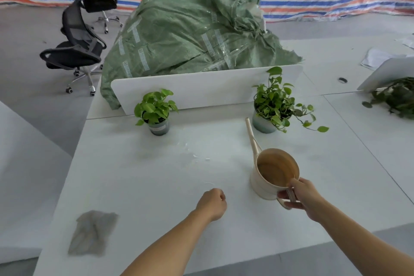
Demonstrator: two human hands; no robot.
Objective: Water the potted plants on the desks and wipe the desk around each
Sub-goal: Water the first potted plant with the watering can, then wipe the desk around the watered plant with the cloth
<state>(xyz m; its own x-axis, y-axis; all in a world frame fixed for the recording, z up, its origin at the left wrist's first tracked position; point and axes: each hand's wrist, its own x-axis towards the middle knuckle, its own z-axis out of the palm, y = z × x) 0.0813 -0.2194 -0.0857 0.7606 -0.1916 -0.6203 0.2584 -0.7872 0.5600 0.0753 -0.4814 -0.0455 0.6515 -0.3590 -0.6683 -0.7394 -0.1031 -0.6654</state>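
My right hand (302, 195) is gripping the can (268, 177) by its near handle, over the desk's (156, 186) right side; its spout is pointing far, toward the right plant (273, 103). My left hand (212, 203) is hovering fisted, holding nothing, left of the can. The cloth (91, 233) is lying near left, well apart from both hands.

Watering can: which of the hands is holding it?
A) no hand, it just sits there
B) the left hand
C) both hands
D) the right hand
D: the right hand grips the handle of the watering can, while the left hand is a curled fist apart from it, holding nothing.
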